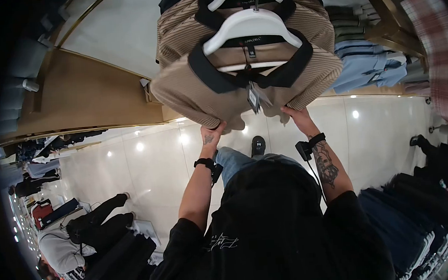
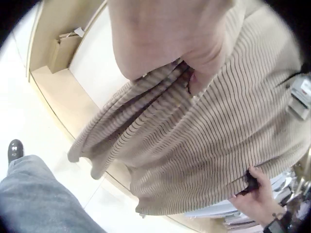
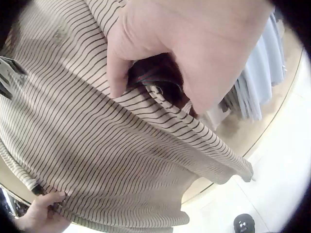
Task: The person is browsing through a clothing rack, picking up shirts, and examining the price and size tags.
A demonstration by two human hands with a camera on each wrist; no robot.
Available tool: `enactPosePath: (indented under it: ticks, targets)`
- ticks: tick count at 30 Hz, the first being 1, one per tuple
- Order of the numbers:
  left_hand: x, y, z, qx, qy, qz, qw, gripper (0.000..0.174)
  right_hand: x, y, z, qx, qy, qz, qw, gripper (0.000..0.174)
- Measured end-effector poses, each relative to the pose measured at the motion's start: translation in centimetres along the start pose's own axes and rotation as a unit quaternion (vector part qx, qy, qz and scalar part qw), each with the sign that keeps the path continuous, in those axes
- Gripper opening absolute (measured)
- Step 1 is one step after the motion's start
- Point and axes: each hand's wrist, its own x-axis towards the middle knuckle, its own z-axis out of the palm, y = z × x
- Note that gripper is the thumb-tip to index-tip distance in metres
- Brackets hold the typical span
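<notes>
Tiled floor (image 1: pixel 158 169) below; your left hand (image 1: pixel 213 133) and right hand (image 1: pixel 298 116) each grip a sleeve (image 1: pixel 309 94), striped shirt (image 1: pixel 226 106) hanging between.

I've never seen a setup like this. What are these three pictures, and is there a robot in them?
There's no robot here, just a person working bare-handed. The wide picture looks down from a camera on the head; the other two come from wrist cameras. The left hand and right hand each grip one side of a brown striped shirt, apparently by its sleeves. The shirt hangs on a white hanger, with tags below its dark collar. The tiled floor lies beneath.
</notes>
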Motion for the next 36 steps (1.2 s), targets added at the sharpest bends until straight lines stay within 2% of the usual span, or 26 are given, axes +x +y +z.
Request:
enactPosePath:
  ticks: [1, 3, 4, 7, 10, 11, 13, 14, 15, 17, 18, 21, 22, 25, 26, 29, 30, 33, 34, 35, 36]
  targets:
    - [0.0, -1.5, 0.2, 0.017, 0.005, -0.018, 1.0, 0.043, -0.2, 0.6, -0.1, 0.035, 0.012, -0.009, 0.999, 0.037]
    - [0.2, -4.3, 0.7, 0.05, 0.014, -0.053, 0.997, 0.042, -0.5, 2.0, -1.1, 0.039, 0.002, 0.028, 0.999, 0.043]
    - [-0.4, -3.9, 0.8, 0.042, -0.06, -0.053, 0.996, 0.041, -0.6, 2.6, -1.5, 0.042, -0.003, 0.045, 0.998, 0.046]
    - [-1.0, -5.4, 1.5, -0.019, -0.097, -0.127, 0.987, 0.05, -1.6, 4.0, -2.0, -0.005, -0.003, 0.069, 0.998, 0.056]
    - [-1.2, -8.0, 1.6, -0.02, -0.133, -0.146, 0.98, 0.046, -2.6, 5.4, -1.9, -0.03, -0.043, 0.104, 0.993, 0.062]
    - [-1.2, -8.7, 1.5, -0.023, -0.145, -0.157, 0.977, 0.045, -2.7, 5.9, -1.7, -0.057, -0.027, 0.108, 0.992, 0.06]
    - [-1.5, -9.0, 1.4, -0.038, -0.083, -0.213, 0.973, 0.047, -3.0, 6.6, -1.5, -0.11, 0.004, 0.116, 0.987, 0.058]
    - [-1.6, -9.2, 1.3, -0.045, -0.052, -0.24, 0.968, 0.047, -2.9, 6.7, -1.8, -0.074, -0.003, 0.131, 0.989, 0.057]
    - [-1.8, -8.2, 1.0, -0.108, -0.086, -0.244, 0.96, 0.048, -2.5, 6.3, -1.8, -0.038, -0.011, 0.145, 0.989, 0.056]
    - [-2.7, -3.1, -0.3, -0.233, -0.15, -0.249, 0.928, 0.048, -1.6, 4.4, -2.0, 0.021, -0.008, 0.186, 0.982, 0.055]
    - [-3.3, -0.1, -0.8, -0.278, -0.181, -0.221, 0.917, 0.046, -1.3, 2.5, -2.5, 0.045, 0.004, 0.214, 0.976, 0.055]
    - [-4.8, 4.6, -3.2, -0.487, -0.206, -0.24, 0.814, 0.047, -3.7, -5.4, 0.0, 0.167, -0.039, 0.231, 0.958, 0.052]
    - [-4.7, 4.3, -3.6, -0.498, -0.26, -0.245, 0.791, 0.049, -4.8, -6.8, 1.0, 0.215, -0.066, 0.223, 0.949, 0.051]
    - [-5.1, 4.2, -3.1, -0.286, -0.283, -0.213, 0.89, 0.051, -5.7, -6.1, 2.0, 0.164, -0.12, 0.256, 0.945, 0.046]
    - [-5.1, 4.4, -3.0, -0.28, -0.287, -0.189, 0.896, 0.056, -5.9, -6.3, 2.0, 0.153, -0.119, 0.251, 0.948, 0.046]
    - [-4.8, 4.8, -3.6, -0.32, -0.218, -0.196, 0.901, 0.052, -6.2, -6.5, 1.2, 0.102, -0.129, 0.209, 0.964, 0.051]
    - [-4.9, 5.3, -4.0, -0.436, -0.21, -0.203, 0.851, 0.052, -6.5, -7.2, 0.9, 0.147, -0.116, 0.218, 0.958, 0.054]
    - [-6.0, 7.0, -4.7, -0.567, -0.274, -0.234, 0.741, 0.051, -7.4, -8.2, 1.0, 0.24, -0.093, 0.212, 0.943, 0.056]
    - [-6.0, 5.7, -4.6, -0.54, -0.279, -0.253, 0.753, 0.054, -7.5, -7.9, 1.2, 0.138, -0.102, 0.266, 0.949, 0.06]
    - [-6.3, 5.5, -4.2, -0.437, -0.285, -0.223, 0.823, 0.054, -7.7, -7.4, 1.7, 0.033, -0.106, 0.301, 0.947, 0.061]
    - [-7.1, 6.3, -3.1, -0.327, -0.285, -0.189, 0.881, 0.054, -8.0, -7.1, 1.7, -0.015, -0.136, 0.271, 0.953, 0.06]
